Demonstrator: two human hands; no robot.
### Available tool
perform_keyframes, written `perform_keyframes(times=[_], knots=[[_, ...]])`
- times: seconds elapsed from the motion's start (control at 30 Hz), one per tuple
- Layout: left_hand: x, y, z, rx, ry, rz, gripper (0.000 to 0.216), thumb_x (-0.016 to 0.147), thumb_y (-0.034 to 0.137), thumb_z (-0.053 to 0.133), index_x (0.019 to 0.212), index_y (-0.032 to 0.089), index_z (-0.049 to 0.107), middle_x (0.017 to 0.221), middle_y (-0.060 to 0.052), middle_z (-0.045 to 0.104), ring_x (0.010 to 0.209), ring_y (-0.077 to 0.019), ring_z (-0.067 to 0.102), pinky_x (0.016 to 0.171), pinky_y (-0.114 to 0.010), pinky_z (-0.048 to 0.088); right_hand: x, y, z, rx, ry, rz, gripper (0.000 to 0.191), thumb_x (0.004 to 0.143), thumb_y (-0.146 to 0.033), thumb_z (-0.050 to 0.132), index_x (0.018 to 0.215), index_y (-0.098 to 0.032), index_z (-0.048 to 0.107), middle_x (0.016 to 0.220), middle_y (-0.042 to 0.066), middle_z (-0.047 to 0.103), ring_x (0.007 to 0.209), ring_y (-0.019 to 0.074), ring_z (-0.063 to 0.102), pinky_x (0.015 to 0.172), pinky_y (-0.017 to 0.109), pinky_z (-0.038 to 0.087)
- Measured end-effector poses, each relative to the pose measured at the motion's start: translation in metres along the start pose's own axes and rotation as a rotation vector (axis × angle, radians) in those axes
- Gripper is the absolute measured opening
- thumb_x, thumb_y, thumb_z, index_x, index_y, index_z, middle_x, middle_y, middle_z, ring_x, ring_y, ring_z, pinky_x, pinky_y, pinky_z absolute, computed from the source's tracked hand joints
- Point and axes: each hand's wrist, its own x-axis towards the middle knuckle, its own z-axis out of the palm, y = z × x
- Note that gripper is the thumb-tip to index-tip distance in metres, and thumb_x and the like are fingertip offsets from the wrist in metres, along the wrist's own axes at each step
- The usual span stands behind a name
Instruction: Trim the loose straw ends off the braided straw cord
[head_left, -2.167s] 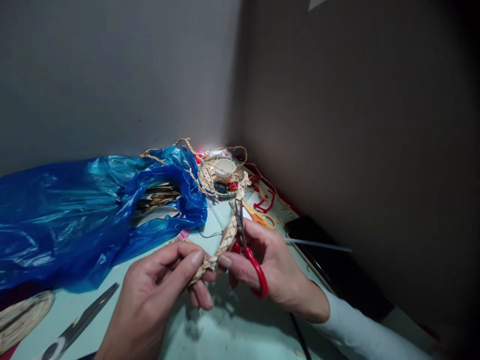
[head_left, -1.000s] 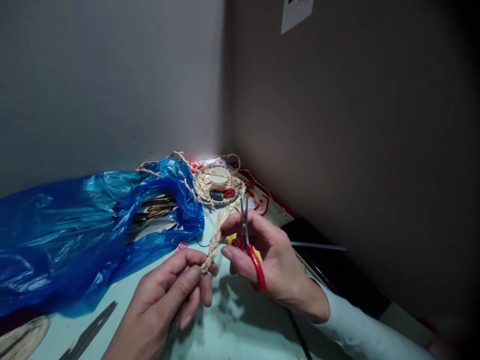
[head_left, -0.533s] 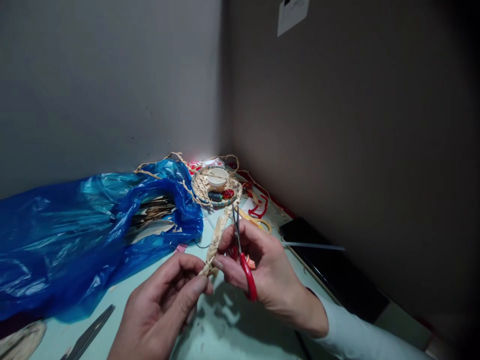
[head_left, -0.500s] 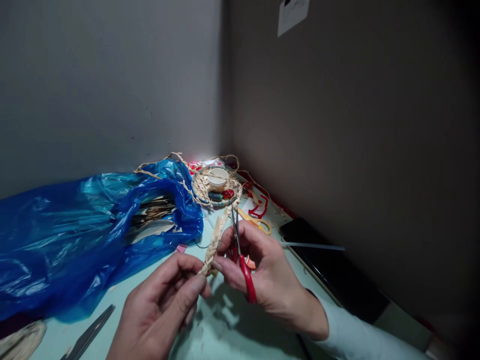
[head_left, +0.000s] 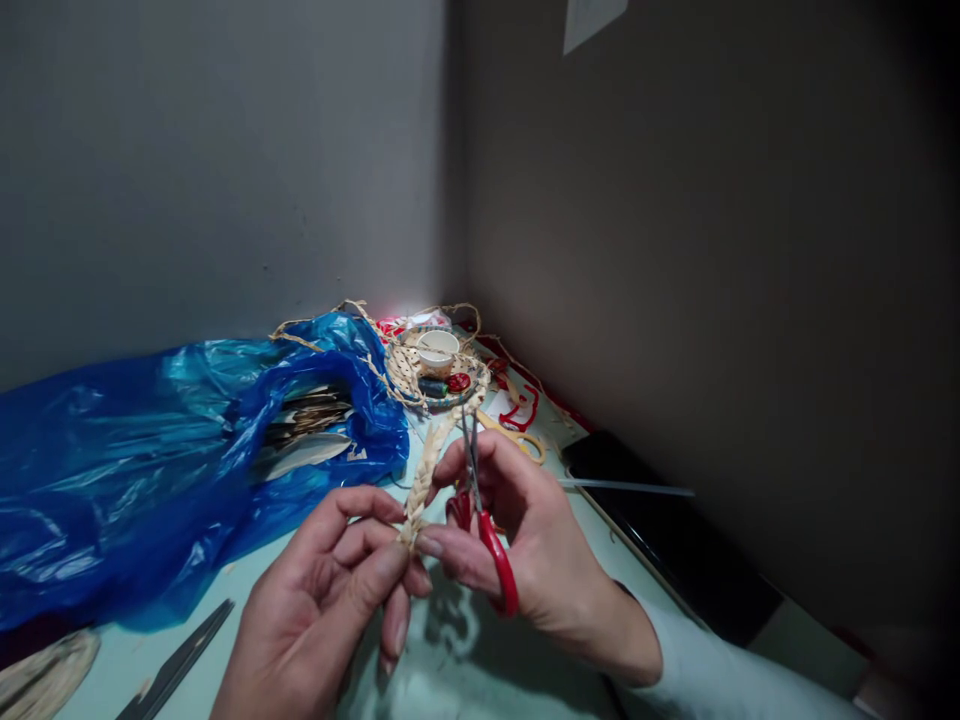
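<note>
A pale braided straw strip [head_left: 421, 487] runs up from my fingers toward the back of the table. Its near end is pinched between the thumb and fingers of my left hand [head_left: 330, 590]. My right hand [head_left: 532, 540] keeps red-handled scissors [head_left: 495, 560] hooked on its fingers, blades pointing up and slightly apart. The right thumb and fingertips lie against the braid just above the left thumb. The blades stand to the right of the braid, apart from it.
A blue plastic bag [head_left: 150, 450] with dry husks [head_left: 307, 425] fills the left. At the back sits a woven basket [head_left: 397, 370] holding a white cup [head_left: 438, 350]. Yellow-handled scissors [head_left: 534, 447], a black flat panel [head_left: 667, 530] and a dark blade-like tool [head_left: 180, 660] lie around.
The fingers of my left hand have opened out somewhat below the braid, its thumb still pinching. My right thumb has shifted slightly left and the scissors moved a little with the hand.
</note>
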Motion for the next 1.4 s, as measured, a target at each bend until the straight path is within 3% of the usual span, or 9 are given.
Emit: perform_keyframes(times=[0.13, 0.37, 0.53, 0.73, 0.93, 1.03, 1.2, 1.3, 1.4], knots=[[0.001, -0.002, 0.001, 0.041, -0.009, 0.012, 0.033, 0.077, 0.043, 0.075, 0.097, 0.023, 0.058, 0.066, 0.003, 0.073, 0.047, -0.0087, 0.059, 0.048, -0.016, 0.044, 0.001, 0.000, 0.002, 0.113, 0.018, 0.001, 0.036, 0.067, -0.013, 0.084, 0.089, -0.020, 0.055, 0.082, -0.004, 0.060, 0.068, 0.0065, 0.053, 0.062, 0.016, 0.043], [0.001, -0.003, 0.003, 0.042, 0.038, 0.034, 0.033, 0.076, 0.042, 0.076, 0.099, 0.023, 0.061, 0.066, 0.004, 0.071, 0.049, -0.0100, 0.060, 0.051, -0.019, 0.045, -0.003, 0.002, 0.008, -0.060, 0.145, 0.011, 0.032, 0.069, -0.020, 0.083, 0.081, -0.020, 0.053, 0.073, -0.003, 0.059, 0.060, 0.0089, 0.051, 0.054, 0.021, 0.042], [0.000, -0.005, 0.003, -0.031, 0.030, 0.014, 0.033, 0.075, 0.041, 0.077, 0.099, 0.024, 0.063, 0.066, 0.005, 0.070, 0.048, -0.0095, 0.060, 0.050, -0.019, 0.044, -0.006, 0.008, 0.007, -0.131, 0.097, -0.037, 0.024, 0.076, -0.020, 0.073, 0.081, -0.021, 0.050, 0.071, -0.003, 0.057, 0.058, 0.0097, 0.049, 0.051, 0.022, 0.041], [0.001, -0.003, 0.004, -0.084, 0.025, -0.045, 0.028, 0.073, 0.040, 0.079, 0.094, 0.024, 0.069, 0.066, 0.005, 0.070, 0.049, -0.0096, 0.060, 0.052, -0.020, 0.043, -0.006, 0.007, 0.006, -0.320, 0.080, -0.239, 0.022, 0.077, -0.011, 0.067, 0.078, -0.022, 0.048, 0.069, -0.005, 0.055, 0.056, 0.0088, 0.048, 0.049, 0.020, 0.042], [0.001, -0.001, 0.002, 0.007, 0.022, 0.022, 0.014, 0.077, 0.037, 0.074, 0.080, 0.024, 0.069, 0.065, 0.004, 0.070, 0.050, -0.0096, 0.058, 0.057, -0.019, 0.047, -0.008, 0.003, 0.004, -0.493, 0.036, -0.485, 0.024, 0.076, -0.002, 0.065, 0.081, -0.020, 0.051, 0.070, -0.005, 0.060, 0.058, 0.0066, 0.054, 0.056, 0.017, 0.045], [-0.004, -0.001, 0.006, 0.142, 0.134, 0.084, 0.013, 0.077, 0.036, 0.071, 0.078, 0.024, 0.070, 0.059, 0.005, 0.069, 0.047, -0.0098, 0.058, 0.056, -0.020, 0.046, -0.010, 0.006, 0.003, -0.560, -0.026, -0.547, 0.024, 0.074, 0.000, 0.062, 0.085, -0.019, 0.054, 0.072, -0.004, 0.062, 0.061, 0.0073, 0.056, 0.059, 0.017, 0.047], [-0.009, -0.001, 0.013, 0.424, 0.353, 0.234, 0.007, 0.074, 0.035, 0.068, 0.075, 0.029, 0.070, 0.050, 0.007, 0.065, 0.045, -0.0127, 0.057, 0.053, -0.021, 0.044, -0.010, 0.005, 0.004, -0.644, -0.128, -0.675, 0.012, 0.085, -0.006, 0.054, 0.085, -0.017, 0.057, 0.072, 0.001, 0.065, 0.066, 0.0105, 0.061, 0.063, 0.021, 0.049], [-0.010, -0.001, 0.014, 0.394, 0.319, 0.221, 0.006, 0.072, 0.033, 0.068, 0.072, 0.028, 0.070, 0.052, 0.006, 0.066, 0.045, -0.0117, 0.057, 0.051, -0.020, 0.043, -0.009, 0.003, 0.005, -0.627, -0.148, -0.745, 0.009, 0.091, -0.010, 0.054, 0.086, -0.016, 0.058, 0.073, 0.002, 0.067, 0.064, 0.0105, 0.062, 0.062, 0.021, 0.050], [-0.009, 0.000, 0.012, 0.257, 0.244, 0.175, 0.009, 0.072, 0.034, 0.072, 0.072, 0.025, 0.069, 0.048, 0.007, 0.061, 0.042, -0.0093, 0.054, 0.048, -0.017, 0.041, -0.010, 0.002, 0.005, -0.557, -0.148, -0.695, 0.010, 0.087, -0.007, 0.058, 0.088, -0.017, 0.058, 0.074, 0.002, 0.067, 0.066, 0.0108, 0.063, 0.063, 0.021, 0.051]])
